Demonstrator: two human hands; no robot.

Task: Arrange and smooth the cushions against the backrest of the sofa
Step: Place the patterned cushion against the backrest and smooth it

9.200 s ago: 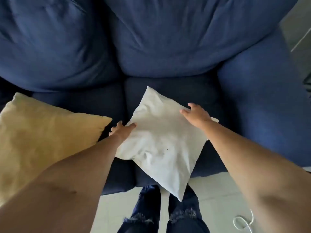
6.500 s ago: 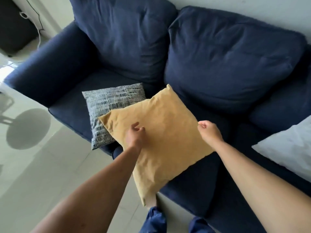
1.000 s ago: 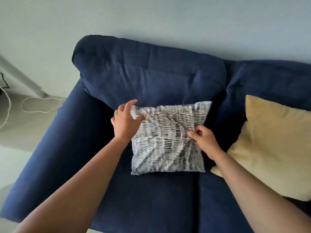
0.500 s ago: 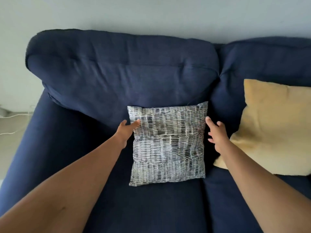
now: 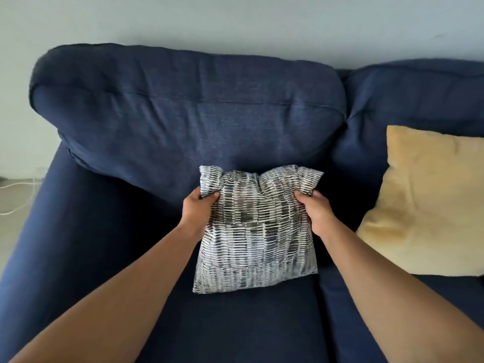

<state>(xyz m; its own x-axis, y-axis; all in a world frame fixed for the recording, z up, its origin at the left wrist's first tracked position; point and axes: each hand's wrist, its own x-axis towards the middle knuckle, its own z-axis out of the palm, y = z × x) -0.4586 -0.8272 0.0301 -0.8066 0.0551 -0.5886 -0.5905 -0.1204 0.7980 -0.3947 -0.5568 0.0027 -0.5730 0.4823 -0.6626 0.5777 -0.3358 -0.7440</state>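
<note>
1. Cushion feel first: the striped cushion (image 5: 255,231) looks light and really squishy. The cover bunches into folds wherever I squeeze it, so my guess is a loose fill that shifts around. Nothing fragile, nothing slippery, the woven fabric gives plenty of grip.

2. Best place to grab, I reckon, is the two top corners or the side edges near them. Pinch the middle and you just get a handful of cover and a new crease.

3. Where it sits: standing on the seat of the navy sofa (image 5: 78,231), bottom edge on the seat, top leaning toward the big back cushion (image 5: 188,113). Can't quite tell if the top is actually touching it.

4. My left hand (image 5: 196,208) is closed around the upper left corner, fabric scrunched in my fingers (image 5: 210,197), with the corner poking out above my fist.

5. My right hand (image 5: 315,208) is doing the same on the upper right corner, clamped tight. The top edge sags in a wrinkly dip between my fists.

6. The yellow cushion (image 5: 429,205) is off to the right, propped against the next back section, well clear of both hands.

7. Looks to me like it needs pulling outward to flatten that dip.
</note>
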